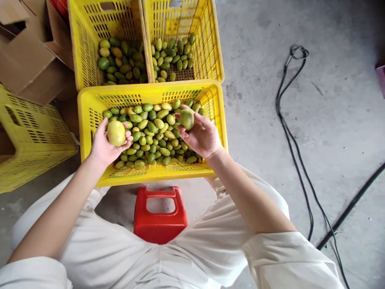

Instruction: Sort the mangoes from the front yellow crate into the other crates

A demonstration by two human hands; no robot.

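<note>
My left hand [104, 146] is closed around a yellowish round fruit [116, 133], held over the left side of the near yellow crate [90, 105]. In my right hand [202, 136] the fingers pinch a greenish fruit [187, 119] above the crate's right side. The crate holds several green and yellow fruits [153, 136] piled across its bottom. Both forearms reach in from below, sleeves white.
Two more yellow crates [87, 48] [212, 48] with fruit stand behind the near one. A red stool [159, 218] sits between my knees. An overturned yellow crate [27, 136] and cardboard boxes [27, 60] lie left. Black cables [296, 160] run across the concrete floor on the right.
</note>
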